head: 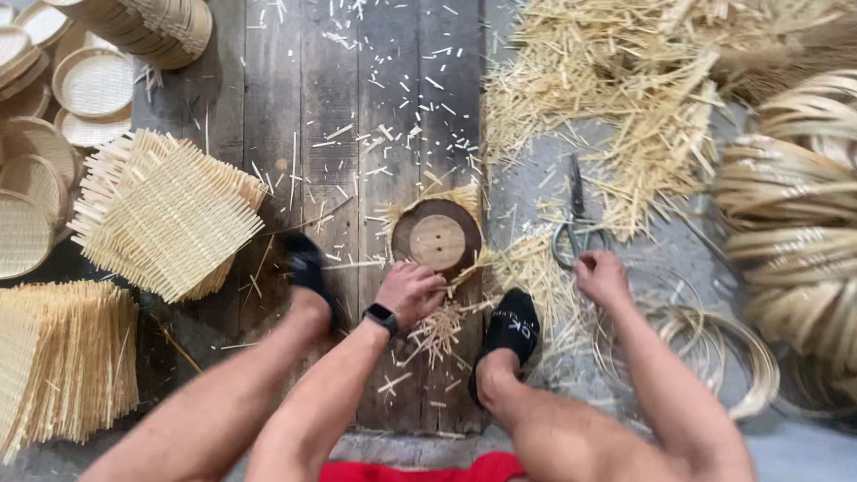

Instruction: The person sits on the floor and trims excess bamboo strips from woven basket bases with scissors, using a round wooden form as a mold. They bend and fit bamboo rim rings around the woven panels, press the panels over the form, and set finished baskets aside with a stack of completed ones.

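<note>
My left hand (pixel 411 290), with a dark watch on its wrist, is curled in a fist over loose bamboo offcuts (pixel 437 330) just below a round dark wooden disc (pixel 436 236) on the plank floor. Whether it grips any strips is hidden. My right hand (pixel 600 277) rests by the handles of grey scissors (pixel 576 228) lying on the concrete; its fingers touch or nearly touch the handle loops. My two feet in black socks (pixel 511 323) flank the disc.
Woven bamboo mats (pixel 165 214) are stacked at left, with round woven trays (pixel 89 85) behind them. A heap of bamboo trimmings (pixel 616 80) lies at upper right. Coiled bamboo hoops (pixel 790 223) pile at right, thin rings (pixel 714 353) beside my right leg.
</note>
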The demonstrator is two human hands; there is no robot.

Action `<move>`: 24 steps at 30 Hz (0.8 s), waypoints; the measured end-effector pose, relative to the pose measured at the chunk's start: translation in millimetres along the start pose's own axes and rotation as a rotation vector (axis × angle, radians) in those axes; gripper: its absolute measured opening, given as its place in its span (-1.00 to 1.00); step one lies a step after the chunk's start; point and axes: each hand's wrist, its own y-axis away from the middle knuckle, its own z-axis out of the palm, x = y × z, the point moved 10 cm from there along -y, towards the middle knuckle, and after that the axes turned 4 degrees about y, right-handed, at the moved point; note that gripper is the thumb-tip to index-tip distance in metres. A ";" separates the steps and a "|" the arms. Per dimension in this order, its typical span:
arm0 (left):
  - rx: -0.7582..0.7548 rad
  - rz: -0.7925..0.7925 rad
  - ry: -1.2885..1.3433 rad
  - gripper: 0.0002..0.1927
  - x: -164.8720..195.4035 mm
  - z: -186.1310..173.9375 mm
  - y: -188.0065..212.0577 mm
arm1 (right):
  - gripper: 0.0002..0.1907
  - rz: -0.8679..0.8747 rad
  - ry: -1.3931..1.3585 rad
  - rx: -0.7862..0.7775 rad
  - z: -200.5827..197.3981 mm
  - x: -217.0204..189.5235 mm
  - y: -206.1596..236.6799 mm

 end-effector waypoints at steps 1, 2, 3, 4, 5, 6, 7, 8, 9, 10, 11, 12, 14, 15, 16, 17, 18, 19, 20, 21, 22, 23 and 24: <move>0.114 -0.088 -0.012 -0.71 -10.1 -13.2 -4.7 | -0.59 -0.038 0.056 0.104 -2.0 -6.9 -1.6; 0.222 -0.178 -0.024 -0.65 -16.8 -25.7 -9.7 | -0.52 -0.041 0.057 0.157 -1.0 -9.6 -2.2; 0.327 -0.267 -0.037 -0.59 -21.3 -37.6 -15.7 | -0.45 -0.042 0.057 0.207 0.2 -11.5 -3.5; 0.318 -0.379 -0.004 -0.33 -28.0 -37.3 -28.9 | -0.37 -0.040 0.055 0.264 -1.1 -14.9 -7.4; 0.306 -0.497 0.034 -0.08 -30.1 -31.7 -42.2 | -0.34 0.032 0.047 0.198 8.5 -10.0 -13.3; 0.295 -0.614 0.071 0.18 -31.9 -26.4 -50.9 | -0.31 0.102 0.042 0.134 16.0 -5.8 -19.6; 0.314 -0.664 0.063 0.18 -27.5 -27.6 -57.1 | -0.28 0.173 0.037 0.078 21.2 -1.6 -24.9; 0.330 -0.713 0.056 0.18 -23.9 -28.8 -60.6 | -0.35 0.257 0.012 -0.094 37.2 4.7 -28.1; 0.346 -0.760 0.050 0.18 -23.5 -31.2 -61.3 | -0.42 0.340 -0.013 -0.265 52.0 11.5 -27.0; 0.309 -0.740 0.039 0.15 -19.8 -30.4 -64.5 | -0.48 0.419 -0.037 -0.435 65.6 18.0 -19.5; 0.274 -0.717 0.027 0.13 -18.1 -30.7 -65.9 | -0.50 0.452 -0.424 -0.543 78.0 11.2 -10.6; 0.237 -0.693 0.014 0.10 -18.0 -31.1 -65.8 | -0.51 0.475 -0.816 -0.638 86.3 -0.5 0.5; 0.288 -0.547 0.024 0.04 -7.2 -40.0 -65.2 | -0.56 0.427 -1.288 -0.674 84.6 -18.0 18.8; 0.310 -0.478 0.031 0.01 -2.2 -43.2 -65.6 | -0.60 0.369 -1.361 -0.626 81.1 -20.7 30.5; 0.197 -0.446 0.035 0.03 -1.8 -33.6 -69.8 | -0.64 0.306 -1.434 -0.572 76.7 -23.7 37.7; 0.080 -0.417 0.040 0.05 -2.4 -23.6 -74.1 | -0.67 0.360 -1.238 -0.568 83.7 -15.3 48.8; -0.032 -0.393 0.043 0.06 -1.2 -13.3 -76.1 | -0.63 0.405 -1.036 -0.572 88.8 -7.9 59.7; -0.072 -0.338 0.026 0.07 0.2 -12.2 -79.6 | -0.54 0.436 -0.839 -0.564 89.8 -1.6 65.8; -0.109 -0.278 0.010 0.07 3.2 -11.2 -84.5 | -0.53 0.398 -0.572 -0.553 83.9 1.7 64.2; -0.156 -0.228 -0.001 0.07 9.5 -7.9 -82.6 | -0.49 0.364 -0.303 -0.549 77.2 3.9 65.7; -0.125 -0.242 -0.027 0.15 9.1 -12.1 -82.7 | -0.45 0.319 -0.037 -0.529 66.9 3.9 60.4; -0.090 -0.254 -0.053 0.23 12.3 -16.1 -79.8 | -0.40 0.120 0.065 -0.385 48.3 -17.1 45.6; -0.060 -0.272 -0.076 0.30 16.1 -18.8 -75.1 | -0.34 -0.080 0.167 -0.249 32.3 -41.8 36.3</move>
